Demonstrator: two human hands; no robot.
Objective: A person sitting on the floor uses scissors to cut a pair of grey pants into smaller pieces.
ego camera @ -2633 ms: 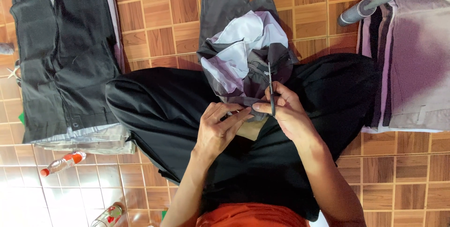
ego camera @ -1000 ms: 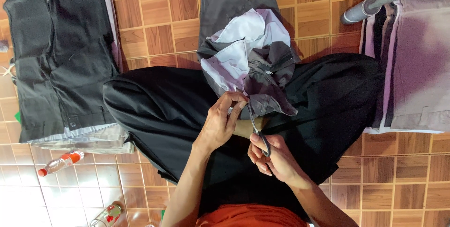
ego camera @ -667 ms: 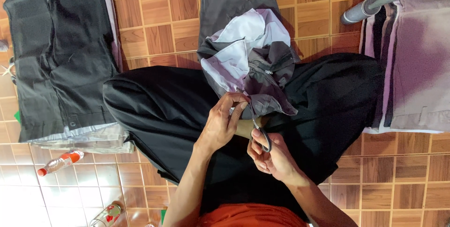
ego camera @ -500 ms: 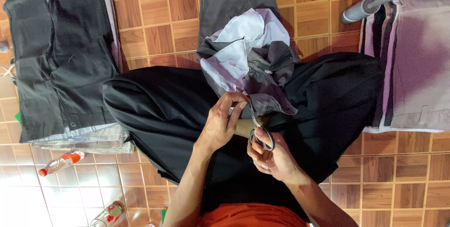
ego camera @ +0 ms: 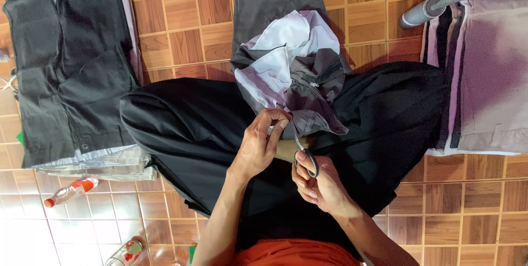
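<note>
A grey garment with pale lining (ego camera: 291,73) lies bunched over my black-trousered lap (ego camera: 192,128), its zipper part turned up. My left hand (ego camera: 258,145) pinches the garment's near edge between thumb and fingers. My right hand (ego camera: 319,183) has its fingers through the black handles of a pair of scissors (ego camera: 302,150). The blades point up at the cloth edge right beside my left fingertips. Whether the blades are apart I cannot tell.
Dark trousers (ego camera: 71,62) lie spread on the tiled floor at the left, and a pale purple-striped cloth (ego camera: 484,62) at the right with a grey tube (ego camera: 440,2) on it. A small red-capped bottle (ego camera: 69,192) and a glass jar (ego camera: 126,252) lie at the lower left.
My right hand dropped from the cloth's right side to below it, turning the scissors so the blades point up. In the last second both hands have hardly moved.
</note>
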